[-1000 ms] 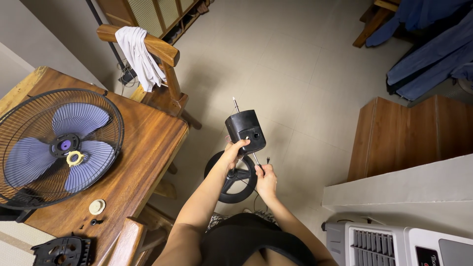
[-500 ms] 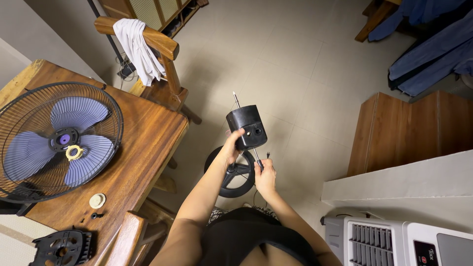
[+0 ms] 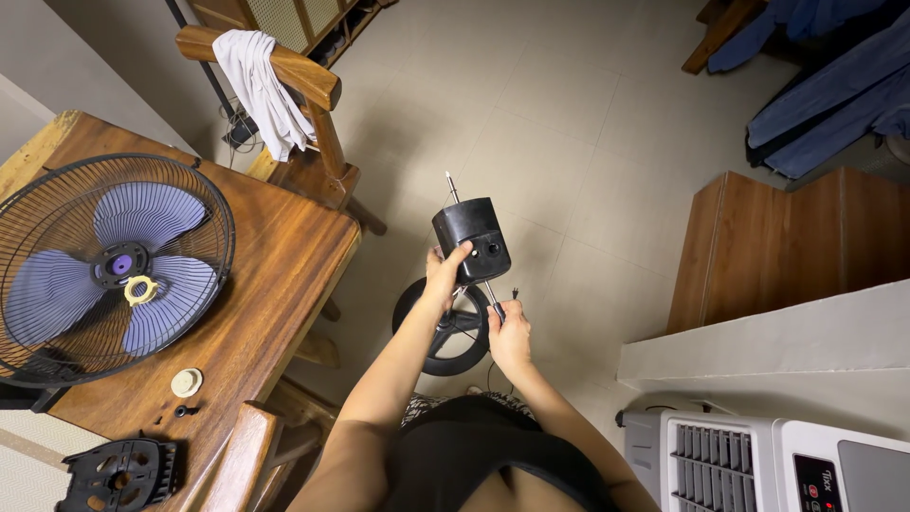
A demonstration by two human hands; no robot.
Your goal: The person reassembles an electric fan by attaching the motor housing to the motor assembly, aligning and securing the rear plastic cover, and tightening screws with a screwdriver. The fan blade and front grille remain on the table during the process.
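Black fan motor housing [image 3: 471, 239] gripped in left hand [image 3: 443, 275]; right hand [image 3: 509, 337] just below, pinching screwdriver [image 3: 492, 299]; round fan base [image 3: 455, 327] underneath on floor.

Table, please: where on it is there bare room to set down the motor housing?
The table is bare along its right edge, between the fan cage and the chair. The near corner is crowded by a cream cap, small black bits and a black plate.
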